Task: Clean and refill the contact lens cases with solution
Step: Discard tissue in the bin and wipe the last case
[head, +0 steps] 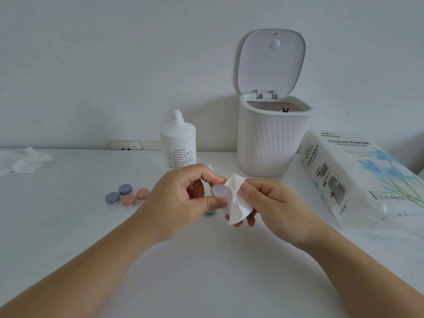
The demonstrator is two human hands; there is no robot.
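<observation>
My left hand point(183, 198) pinches a white contact lens case point(219, 191) above the table's middle. My right hand point(270, 203) holds a folded white tissue point(236, 203) pressed against that case. A small teal cap point(209, 212) shows on the table just below my left hand, mostly hidden. To the left lie a purple-capped lens case point(119, 194) and a pink-capped lens case point(135, 197), both closed. The white solution bottle point(179, 143) stands upright behind my hands with its cap on.
A white bin point(273, 138) with its lid flipped up stands at the back right. A tissue paper pack point(358, 175) lies at the right edge. A crumpled tissue point(25, 160) lies at the far left. A wall socket point(133, 145) sits behind the white table point(206, 271).
</observation>
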